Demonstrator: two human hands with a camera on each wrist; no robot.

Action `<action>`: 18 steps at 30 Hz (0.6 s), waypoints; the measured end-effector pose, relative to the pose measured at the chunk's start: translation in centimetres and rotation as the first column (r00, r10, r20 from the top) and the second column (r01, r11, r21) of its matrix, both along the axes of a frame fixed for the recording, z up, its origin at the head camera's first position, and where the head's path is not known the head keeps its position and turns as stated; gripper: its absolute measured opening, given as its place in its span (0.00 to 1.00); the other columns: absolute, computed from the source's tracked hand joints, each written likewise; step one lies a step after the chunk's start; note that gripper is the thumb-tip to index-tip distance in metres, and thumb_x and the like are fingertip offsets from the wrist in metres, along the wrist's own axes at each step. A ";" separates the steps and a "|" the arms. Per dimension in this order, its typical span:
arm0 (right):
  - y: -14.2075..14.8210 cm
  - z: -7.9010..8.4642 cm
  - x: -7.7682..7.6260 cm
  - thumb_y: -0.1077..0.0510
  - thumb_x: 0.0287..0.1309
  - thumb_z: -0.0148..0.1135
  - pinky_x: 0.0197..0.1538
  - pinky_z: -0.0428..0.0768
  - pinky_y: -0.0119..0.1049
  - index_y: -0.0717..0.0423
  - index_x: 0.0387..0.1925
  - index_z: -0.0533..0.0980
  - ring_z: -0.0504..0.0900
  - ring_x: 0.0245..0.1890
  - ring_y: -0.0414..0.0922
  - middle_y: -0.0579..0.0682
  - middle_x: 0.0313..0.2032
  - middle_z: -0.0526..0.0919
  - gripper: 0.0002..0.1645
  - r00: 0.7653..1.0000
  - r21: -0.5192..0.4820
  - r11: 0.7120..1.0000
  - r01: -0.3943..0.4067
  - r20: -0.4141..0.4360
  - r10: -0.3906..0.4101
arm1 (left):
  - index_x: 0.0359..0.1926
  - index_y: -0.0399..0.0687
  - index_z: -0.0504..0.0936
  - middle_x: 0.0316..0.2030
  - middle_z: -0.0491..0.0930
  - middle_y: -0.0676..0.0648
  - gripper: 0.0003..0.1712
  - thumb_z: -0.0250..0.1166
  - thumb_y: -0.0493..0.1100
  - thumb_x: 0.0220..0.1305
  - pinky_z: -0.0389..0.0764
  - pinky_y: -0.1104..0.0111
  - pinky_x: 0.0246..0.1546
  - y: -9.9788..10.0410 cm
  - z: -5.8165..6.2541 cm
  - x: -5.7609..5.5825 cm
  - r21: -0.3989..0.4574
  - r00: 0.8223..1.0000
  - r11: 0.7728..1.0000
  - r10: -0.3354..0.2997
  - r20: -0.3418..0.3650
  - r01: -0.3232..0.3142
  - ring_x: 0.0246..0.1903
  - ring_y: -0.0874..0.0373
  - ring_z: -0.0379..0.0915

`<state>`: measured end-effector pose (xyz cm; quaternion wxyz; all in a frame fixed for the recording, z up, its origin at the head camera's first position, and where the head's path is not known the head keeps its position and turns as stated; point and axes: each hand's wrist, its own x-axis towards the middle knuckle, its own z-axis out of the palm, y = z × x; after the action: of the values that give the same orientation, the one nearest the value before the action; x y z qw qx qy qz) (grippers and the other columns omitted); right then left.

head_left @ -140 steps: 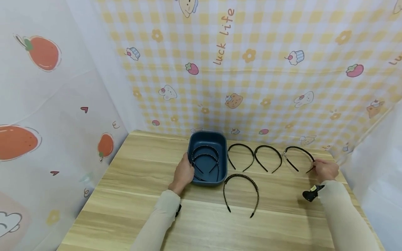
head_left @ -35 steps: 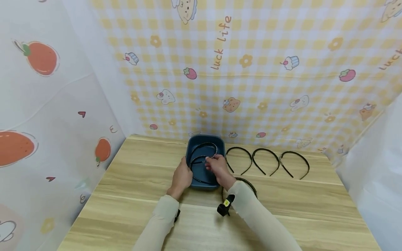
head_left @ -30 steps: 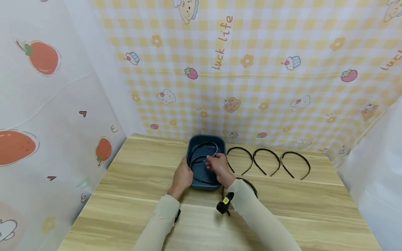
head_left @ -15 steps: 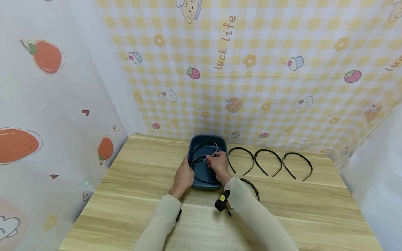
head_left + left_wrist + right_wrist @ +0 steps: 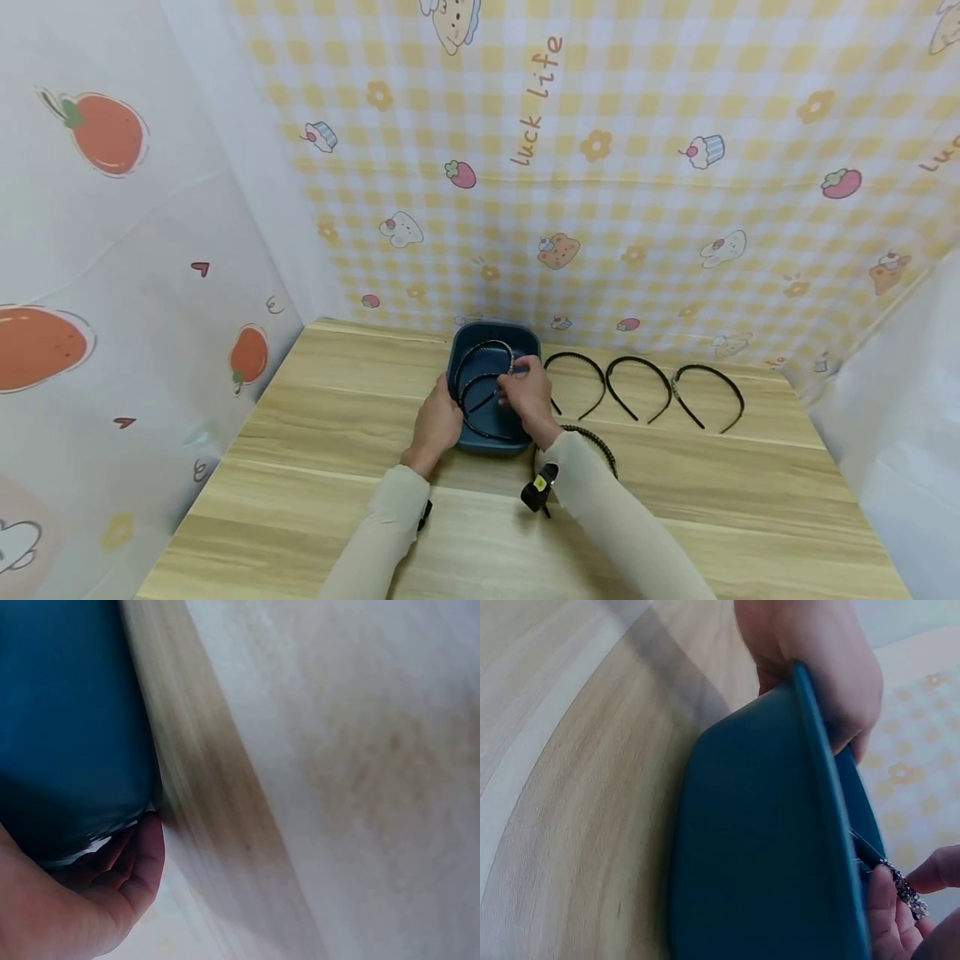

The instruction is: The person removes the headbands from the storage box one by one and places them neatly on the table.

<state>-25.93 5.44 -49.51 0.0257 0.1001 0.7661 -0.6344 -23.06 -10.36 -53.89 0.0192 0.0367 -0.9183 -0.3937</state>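
Inside the blue plastic box (image 5: 491,448), my right hand (image 5: 529,394) pinches a dark headband whose glittery stretch (image 5: 905,891) shows between thumb and fingers in the right wrist view. Two dark headband arches show in the box, one the upper headband (image 5: 483,343) and one the lower headband (image 5: 471,385); their right ends are partly behind the right hand. My left hand (image 5: 437,423) grips the box's left side, with the thumb over the rim and the fingers against the outer wall in the wrist views.
In a row right of the box lie a thin headband (image 5: 573,354), a plain black headband (image 5: 636,359) and a headband with a decorated side (image 5: 708,367). A braided headband (image 5: 600,443) lies nearer, partly under the right forearm. A patterned cloth (image 5: 637,208) hangs behind the wooden table (image 5: 337,375).
The right hand has left the rightmost headband in the row and reached into the box, where it now pinches one. In the last half second, the headbands in the box have shifted slightly. The left hand stays put.
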 end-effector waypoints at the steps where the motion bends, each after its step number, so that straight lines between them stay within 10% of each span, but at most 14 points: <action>1: 0.2 0.1 0.1 0.67 0.56 0.62 0.31 0.85 0.44 0.62 0.54 0.70 0.84 0.20 0.48 0.58 0.33 0.84 0.23 1.000 -0.014 1.000 -0.009 0.006 0.009 | 0.74 0.33 0.55 0.48 0.79 0.36 0.35 0.49 0.33 0.67 0.76 0.57 0.36 0.0 0.0 0.0 -0.003 1.000 1.000 0.000 -0.003 0.000 0.31 0.51 0.73; 11: 2.3 1.0 0.6 0.66 0.58 0.62 0.32 0.85 0.40 0.60 0.54 0.78 0.84 0.23 0.43 0.56 0.32 0.84 0.20 0.998 0.012 0.998 -0.061 0.034 0.061 | 0.74 0.33 0.55 0.59 0.75 0.33 0.33 0.47 0.34 0.68 0.78 0.51 0.47 0.1 0.2 0.1 -0.010 1.000 1.000 -0.002 -0.003 0.002 0.45 0.43 0.78; 18: 4.2 1.6 1.0 0.66 0.59 0.58 0.32 0.85 0.38 0.58 0.57 0.79 0.83 0.24 0.43 0.56 0.35 0.81 0.23 0.991 0.018 0.994 -0.111 0.076 0.110 | 0.74 0.33 0.55 0.48 0.79 0.36 0.34 0.49 0.34 0.68 0.78 0.53 0.37 0.1 0.3 0.2 -0.021 1.000 1.000 0.004 0.009 -0.004 0.33 0.48 0.75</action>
<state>-24.92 9.62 -47.95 0.0884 0.0815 0.7760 -0.6192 -22.90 -10.26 -53.56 0.0164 0.0402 -0.9224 -0.3837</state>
